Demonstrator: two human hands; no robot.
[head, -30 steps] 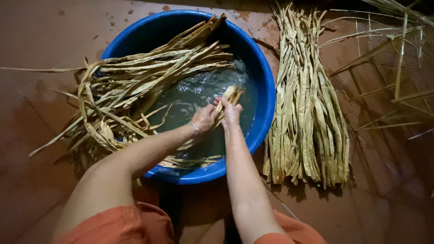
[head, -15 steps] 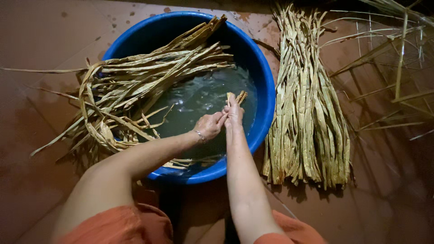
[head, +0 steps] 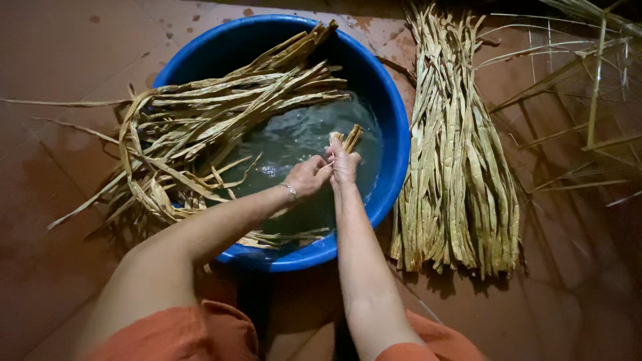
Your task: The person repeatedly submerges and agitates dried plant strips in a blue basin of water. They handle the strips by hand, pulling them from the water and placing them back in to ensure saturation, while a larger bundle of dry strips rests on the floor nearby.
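Note:
A round blue basin (head: 394, 127) holds murky water (head: 294, 137) and a heap of long dried leaf strips (head: 221, 107) draped over its left rim. My right hand (head: 344, 162) grips a small bunch of strips (head: 349, 138) whose ends stick up above the water. My left hand (head: 309, 175), with a thin bracelet on the wrist, is closed on the lower part of the same bunch, touching the right hand. Both hands are over the water at the basin's right half.
A flat bundle of dried strips (head: 455, 154) lies on the reddish tiled floor (head: 60, 60) right of the basin. Thin stalks and a frame of sticks (head: 588, 100) spread at the far right. Orange cloth (head: 200, 334) covers my knees at the bottom.
Both hands have shifted slightly right and down over the water, still closed together on the small bunch. The heap in the basin has not moved.

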